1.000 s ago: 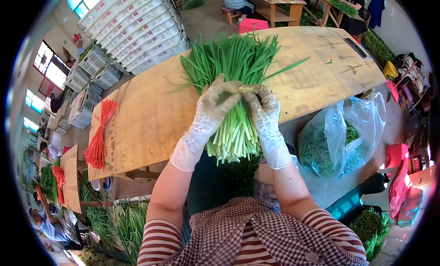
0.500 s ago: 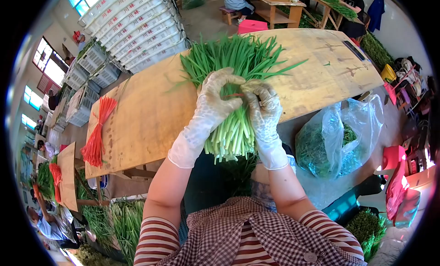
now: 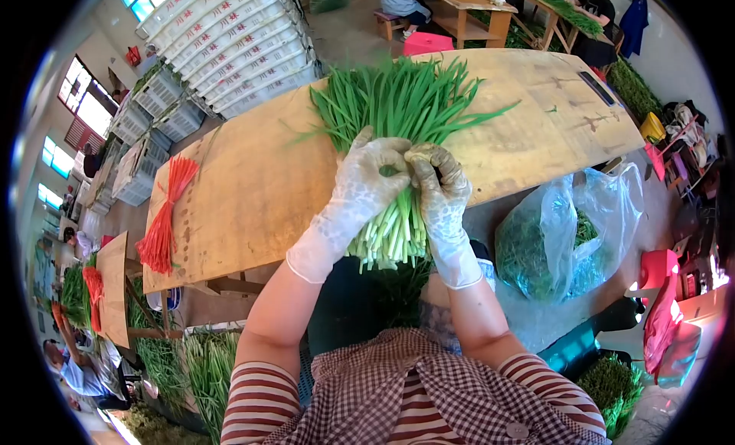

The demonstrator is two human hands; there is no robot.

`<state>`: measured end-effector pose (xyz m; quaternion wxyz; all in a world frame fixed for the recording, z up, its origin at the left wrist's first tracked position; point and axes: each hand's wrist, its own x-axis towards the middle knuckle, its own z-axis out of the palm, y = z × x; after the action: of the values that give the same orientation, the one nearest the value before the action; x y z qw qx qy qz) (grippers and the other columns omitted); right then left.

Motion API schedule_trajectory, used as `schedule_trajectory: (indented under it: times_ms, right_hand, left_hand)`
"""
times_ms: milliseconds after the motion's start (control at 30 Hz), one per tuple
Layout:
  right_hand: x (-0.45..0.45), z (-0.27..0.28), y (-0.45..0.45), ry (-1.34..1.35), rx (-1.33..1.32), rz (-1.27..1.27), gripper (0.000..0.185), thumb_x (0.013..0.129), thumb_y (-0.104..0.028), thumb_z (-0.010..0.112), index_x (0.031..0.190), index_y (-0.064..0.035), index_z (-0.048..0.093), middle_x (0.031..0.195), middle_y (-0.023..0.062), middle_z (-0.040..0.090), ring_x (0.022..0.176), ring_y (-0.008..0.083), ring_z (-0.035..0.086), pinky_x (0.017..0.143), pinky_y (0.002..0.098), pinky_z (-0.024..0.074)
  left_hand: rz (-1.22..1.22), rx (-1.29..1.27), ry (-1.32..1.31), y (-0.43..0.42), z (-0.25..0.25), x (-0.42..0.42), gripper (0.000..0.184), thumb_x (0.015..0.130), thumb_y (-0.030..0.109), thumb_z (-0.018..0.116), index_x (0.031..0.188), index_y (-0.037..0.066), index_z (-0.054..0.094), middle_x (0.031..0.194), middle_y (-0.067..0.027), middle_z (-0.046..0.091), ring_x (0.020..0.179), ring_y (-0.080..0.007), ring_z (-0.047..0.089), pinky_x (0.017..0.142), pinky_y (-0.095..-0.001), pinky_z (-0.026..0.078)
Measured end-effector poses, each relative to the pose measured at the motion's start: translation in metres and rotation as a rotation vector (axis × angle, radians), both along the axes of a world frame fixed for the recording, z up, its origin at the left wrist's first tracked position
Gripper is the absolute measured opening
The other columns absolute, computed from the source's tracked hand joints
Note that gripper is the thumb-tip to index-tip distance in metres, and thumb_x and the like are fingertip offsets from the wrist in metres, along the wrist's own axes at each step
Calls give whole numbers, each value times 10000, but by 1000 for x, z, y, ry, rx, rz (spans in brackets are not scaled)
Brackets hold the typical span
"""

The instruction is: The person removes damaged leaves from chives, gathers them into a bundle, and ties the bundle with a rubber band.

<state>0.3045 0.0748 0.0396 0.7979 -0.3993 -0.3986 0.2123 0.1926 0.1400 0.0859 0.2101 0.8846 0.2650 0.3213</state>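
A thick bunch of green garlic chives (image 3: 398, 100) lies across the table's near edge, its leaves fanned out on the board and its pale cut stems hanging toward me. Both my hands wear thin, whitish, stained gloves. My left hand (image 3: 369, 177) bends over the left side of the bunch with thumb and fingers closed. Against it, on the right side, my right hand (image 3: 440, 181) is closed in a pinch. Their fingertips meet over the middle of the stems, where a thin red tie showed a moment ago; my fingers now hide it.
A bundle of red ties (image 3: 170, 215) lies on the wooden table (image 3: 253, 177) at left, a dark phone-like object (image 3: 596, 88) at far right. A clear bag of greens (image 3: 566, 238) stands on the floor at right. Stacked white crates (image 3: 230, 47) rise behind. Other people sit at tables farther off.
My hands have drawn together over the stems, fingertips now meeting. The red strand seen between them is covered. The whole view has shifted slightly; the bunch stays in place on the table.
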Motion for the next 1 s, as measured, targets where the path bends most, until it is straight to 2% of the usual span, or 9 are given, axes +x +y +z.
schedule_trajectory:
  times_ms: [133,200,233,333,500,667,800,900,1000]
  right_hand:
    - [3,8,-2,303,11,116,83,894,-12,593,927,20,662,837,26,632,659,64,478,627,198,415]
    - [10,13,-1,381,-24,253,108,910,-47,582,942,31,649,794,28,604,674,76,484,650,203,409]
    - [11,15,-3,417,-65,284,116,913,-55,580,949,33,646,786,29,597,677,79,488,652,207,410]
    - [15,6,-1,564,15,399,132,923,-79,576,954,36,632,783,48,596,675,116,512,659,241,430]
    - [17,-15,-6,839,91,485,149,931,-112,583,959,32,612,821,62,608,691,142,536,680,266,454]
    - [24,-25,-15,1019,83,569,162,922,-141,611,978,10,607,824,48,616,681,138,561,640,254,486]
    - [17,-1,-39,663,-168,265,199,935,-194,602,1005,-7,610,787,52,623,674,136,584,638,244,501]
    - [48,-8,-52,339,-297,46,277,976,-253,521,1051,3,596,805,71,631,694,155,600,671,276,513]
    - [40,-11,-61,395,-618,319,357,938,-293,603,1137,1,560,1046,109,651,907,199,650,730,346,554]
  left_hand:
    - [14,18,29,-2,9,-2,258,665,136,775,878,68,648,1107,-110,639,1144,-251,552,1135,-423,271]
    - [29,87,-42,-7,7,-6,400,647,144,786,1011,68,637,1217,-150,580,1203,-288,505,1124,-417,289]
    - [139,23,84,-28,19,-4,647,629,119,775,1229,69,539,1377,-182,429,1298,-331,398,1114,-403,306]
    - [112,-87,40,-39,10,-5,750,633,84,738,1330,74,460,1432,-171,355,1340,-319,341,1123,-396,290]
    - [-117,-174,90,-18,4,-25,779,650,-19,658,1382,76,409,1496,-145,303,1424,-279,217,1171,-372,178]
    - [-146,-182,132,-27,11,-24,783,666,-28,674,1392,92,406,1511,-128,290,1427,-286,209,1175,-384,172]
    - [-188,-329,7,-30,17,-30,775,704,-9,718,1400,65,384,1514,-125,290,1423,-283,221,1177,-394,169]
    - [144,-674,-227,25,-7,-49,735,800,306,729,1389,18,396,1392,-196,442,1315,-299,397,1105,-353,310]
    - [172,-901,-175,10,-3,-50,577,924,341,571,1360,-8,427,1331,-139,517,1248,-263,466,1087,-318,330]
